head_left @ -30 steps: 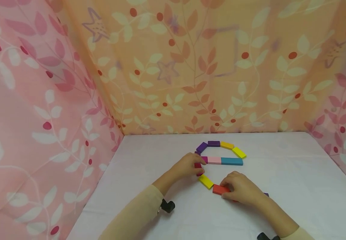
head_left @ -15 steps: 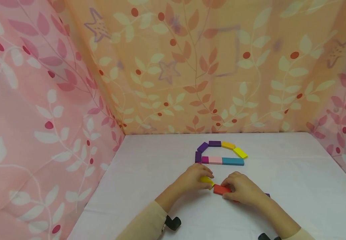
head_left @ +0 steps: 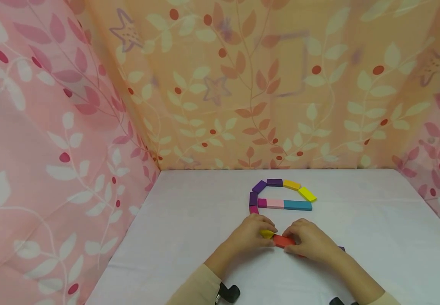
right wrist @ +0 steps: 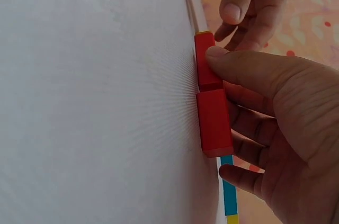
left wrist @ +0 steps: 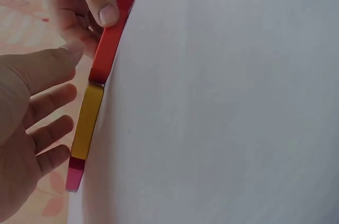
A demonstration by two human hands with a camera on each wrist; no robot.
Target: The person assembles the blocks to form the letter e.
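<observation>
In the head view my left hand [head_left: 248, 234] is over the yellow block [head_left: 267, 234], hiding part of it. The left wrist view shows its fingers apart beside the yellow block [left wrist: 87, 123], holding nothing. My right hand [head_left: 313, 241] pinches a red block [head_left: 282, 241] between thumb and fingers, the thumb on its near side in the right wrist view. A second red block [right wrist: 214, 121] lies end to end with it, mostly hidden by the right hand in the head view. The yellow block meets the red one, and a magenta block [head_left: 254, 209] lies beyond the left hand.
Purple blocks [head_left: 259, 187], an orange block [head_left: 291, 184] and a bright yellow block [head_left: 307, 194] form an arc. Across it runs a bar with a pink block [head_left: 275, 204] and a teal block [head_left: 298, 205]. Patterned cloth [head_left: 220, 84] stands behind the white tabletop [head_left: 189, 203].
My left hand has moved from the magenta blocks down and right to the yellow block, close to the right hand. The right hand stays on the red block.
</observation>
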